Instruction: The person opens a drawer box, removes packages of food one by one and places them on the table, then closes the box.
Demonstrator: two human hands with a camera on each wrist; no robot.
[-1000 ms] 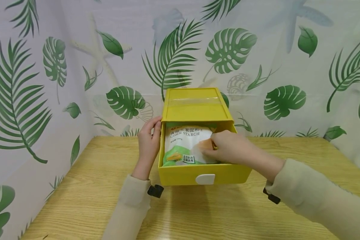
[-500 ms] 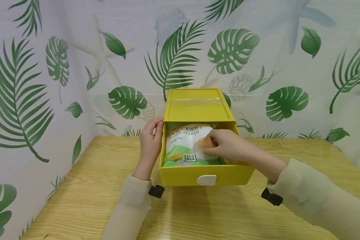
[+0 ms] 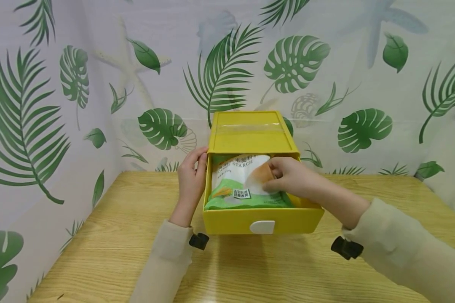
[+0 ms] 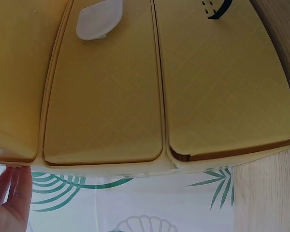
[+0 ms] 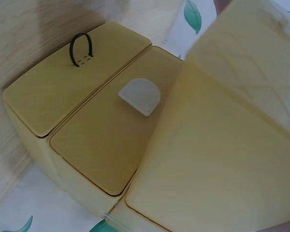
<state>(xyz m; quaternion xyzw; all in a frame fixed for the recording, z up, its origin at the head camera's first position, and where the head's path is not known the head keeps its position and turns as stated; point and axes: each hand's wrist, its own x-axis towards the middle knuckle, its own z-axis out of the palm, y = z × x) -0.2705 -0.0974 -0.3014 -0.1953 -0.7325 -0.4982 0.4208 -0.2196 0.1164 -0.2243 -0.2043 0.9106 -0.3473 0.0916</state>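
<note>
A white and green bag of corn starch (image 3: 227, 191) lies in the pulled-out yellow drawer (image 3: 223, 221). At its right side my right hand (image 3: 297, 181) reaches into the drawer, fingers curled, and pinches the bag near a brown printed patch. The fingertips are partly hidden against it. My left hand (image 3: 191, 181) rests its fingers on the left side of the yellow drawer unit (image 3: 250, 141), just by the drawer opening. In the left wrist view, the fingers of that left hand (image 4: 12, 203) touch the unit's side edge.
Below the pulled-out drawer are two closed drawers, one with a white tab handle (image 5: 142, 96), the other with a black loop (image 5: 80, 50). The unit stands on a wooden table (image 3: 136, 219) before a leaf-patterned backdrop (image 3: 307, 101).
The bag has shifted and turned slightly, with more of its green lower right part showing. My right hand has moved a little up and right; my left hand stays at the unit's side.
</note>
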